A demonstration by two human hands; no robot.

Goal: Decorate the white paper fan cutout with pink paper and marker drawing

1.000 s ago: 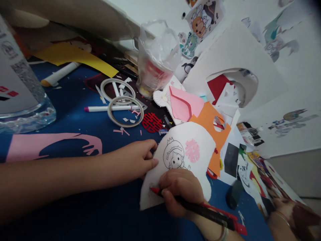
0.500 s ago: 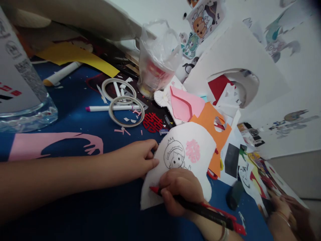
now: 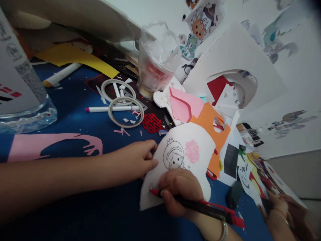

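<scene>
A white paper cutout [image 3: 200, 137] with a rounded top lies on the blue tabletop. It bears a line drawing of a crowned figure [image 3: 175, 157] and a pink cut-paper character [image 3: 192, 151]. My left hand [image 3: 144, 157] grips the paper's left edge, its thumb on top and its other fingers curled, partly hidden. In my right hand [image 3: 182, 189] is a black pen [image 3: 200, 209] with a red tip and red end, held in a writing grip. The tip touches the paper's lower left, beside a small faint mark. My right hand covers the lower part of the figure.
Tape rolls [image 3: 126, 112], a white marker [image 3: 97, 109], a red cut-paper character [image 3: 152, 123] and paper scraps lie beyond my left hand. A large clear bottle [image 3: 27, 100] stands at left. Orange paper [image 3: 210, 117] touches the cutout's far side. Another person's hand [image 3: 278, 207] is at right.
The pen tip has shifted very slightly downward on the paper, and a small mark now shows just above it. My left hand stays on the paper's edge.
</scene>
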